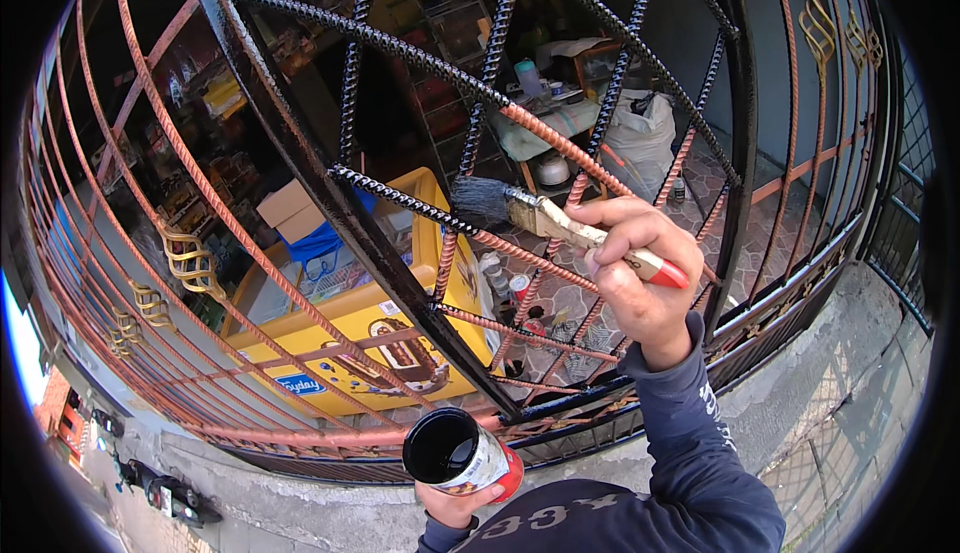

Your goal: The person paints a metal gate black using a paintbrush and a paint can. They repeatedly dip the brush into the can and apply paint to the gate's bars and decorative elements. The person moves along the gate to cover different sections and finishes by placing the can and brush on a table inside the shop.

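Note:
My right hand (648,271) is closed round the red-tipped pale wooden handle of a paintbrush (545,221). Its dark bristles lie at a slanting twisted bar of the metal grille (560,138); whether they touch it I cannot tell. Glossy black coats the upper bars and the thick frame (375,243), while several lower bars are reddish brown. Below, my left hand (455,503) grips a paint can (482,468) from underneath. The can is tilted toward me, with black paint inside and a red and white label.
Behind the grille stands a yellow chest freezer (350,363) with a cardboard box (290,211) on top. A white sack (640,133) and a small table (535,143) are farther in. Reddish-brown bars with gold twisted ornaments (190,263) run along the left. A concrete ledge (780,373) borders the grille's foot.

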Demonstrator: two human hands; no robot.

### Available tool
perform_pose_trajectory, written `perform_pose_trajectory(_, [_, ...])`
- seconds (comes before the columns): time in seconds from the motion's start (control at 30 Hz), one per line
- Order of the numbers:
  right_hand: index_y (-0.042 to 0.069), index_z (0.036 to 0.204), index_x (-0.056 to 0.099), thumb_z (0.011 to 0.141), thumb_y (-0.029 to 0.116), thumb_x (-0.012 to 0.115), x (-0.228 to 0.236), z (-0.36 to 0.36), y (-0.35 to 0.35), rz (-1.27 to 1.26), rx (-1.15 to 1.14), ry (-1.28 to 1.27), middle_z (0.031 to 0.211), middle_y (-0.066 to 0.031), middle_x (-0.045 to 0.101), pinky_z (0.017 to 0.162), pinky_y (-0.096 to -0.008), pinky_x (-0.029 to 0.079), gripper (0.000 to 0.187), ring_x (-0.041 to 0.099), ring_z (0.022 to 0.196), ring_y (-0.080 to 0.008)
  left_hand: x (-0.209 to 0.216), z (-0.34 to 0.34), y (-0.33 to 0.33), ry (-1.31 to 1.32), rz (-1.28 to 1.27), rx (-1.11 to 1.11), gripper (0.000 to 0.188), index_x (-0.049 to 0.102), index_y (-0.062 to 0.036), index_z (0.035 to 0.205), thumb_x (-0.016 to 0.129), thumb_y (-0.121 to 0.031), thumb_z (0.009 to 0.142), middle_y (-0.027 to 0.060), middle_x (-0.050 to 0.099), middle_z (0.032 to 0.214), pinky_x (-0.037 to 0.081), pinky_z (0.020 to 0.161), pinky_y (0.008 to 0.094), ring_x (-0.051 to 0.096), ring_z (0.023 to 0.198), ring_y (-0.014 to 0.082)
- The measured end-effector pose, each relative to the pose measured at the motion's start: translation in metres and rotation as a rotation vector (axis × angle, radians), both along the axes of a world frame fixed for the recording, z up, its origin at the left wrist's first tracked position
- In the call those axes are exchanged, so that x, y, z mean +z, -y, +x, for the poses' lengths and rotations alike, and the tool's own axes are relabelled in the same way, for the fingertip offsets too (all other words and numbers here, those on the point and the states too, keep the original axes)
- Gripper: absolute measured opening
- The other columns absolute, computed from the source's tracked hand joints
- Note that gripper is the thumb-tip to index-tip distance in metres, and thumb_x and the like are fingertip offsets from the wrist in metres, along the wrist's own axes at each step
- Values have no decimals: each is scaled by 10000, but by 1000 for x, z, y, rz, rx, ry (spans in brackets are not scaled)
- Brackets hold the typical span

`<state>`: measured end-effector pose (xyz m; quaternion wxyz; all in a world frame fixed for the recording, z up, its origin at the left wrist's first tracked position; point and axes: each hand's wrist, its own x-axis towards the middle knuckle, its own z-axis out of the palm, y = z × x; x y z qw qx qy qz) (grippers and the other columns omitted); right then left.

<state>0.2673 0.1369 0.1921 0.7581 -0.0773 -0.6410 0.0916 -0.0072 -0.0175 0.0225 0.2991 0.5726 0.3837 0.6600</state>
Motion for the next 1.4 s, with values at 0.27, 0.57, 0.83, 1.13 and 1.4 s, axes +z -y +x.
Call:
perform_pose_trajectory(0.27, [0, 908, 649, 853, 77, 701, -18, -21, -6, -114, 208, -249, 1173, -228, 714, 828, -318, 564, 108, 709, 939, -201, -5, -2, -1, 14, -7, -7, 954, 495, 39, 1414, 975, -56, 594, 160, 660, 1284, 547, 1025, 422, 668, 1178, 268])
perform_pose_trajectory(0.57, [-12, 991, 616, 945, 78, 643, -19, -16, -3, -117, 307, -311, 1216, -262, 666, 878, -354, 624, 105, 710, 990, -203, 1, -3, -6, 34, 25, -24, 956, 473, 40, 1428, 971, -74, 620, 187, 667, 1279, 546, 1027, 431, 675, 1164, 281])
perform_pose_trajectory(0.83, [-17, 1020, 630, 936, 63, 646, -9, -19, -2, -78, 252, -294, 1232, -249, 676, 838, -320, 609, 118, 696, 932, -163, 5, -2, -21, 64, -15, -204, 937, 426, 65, 1441, 939, -49, 666, 256, 661, 1271, 542, 1030, 451, 672, 1183, 316])
perform_pose_trajectory(1.13, [-15, 1012, 610, 956, 75, 648, -3, -15, -1, -26, 254, -326, 1216, -250, 674, 850, -322, 626, 113, 704, 982, -195, -10, -10, -23, 45, 21, -188, 921, 434, 84, 1414, 934, -81, 659, 303, 672, 1206, 560, 980, 480, 695, 1131, 413])
perform_pose_trajectory(1.4, [-11, 1016, 604, 943, 54, 644, -1, -20, 9, -43, 201, -333, 1207, -254, 677, 824, -323, 620, 105, 701, 927, -183, -16, -15, -22, 25, 27, -169, 934, 432, 88, 1412, 944, -86, 650, 292, 677, 1213, 562, 981, 463, 694, 1138, 380])
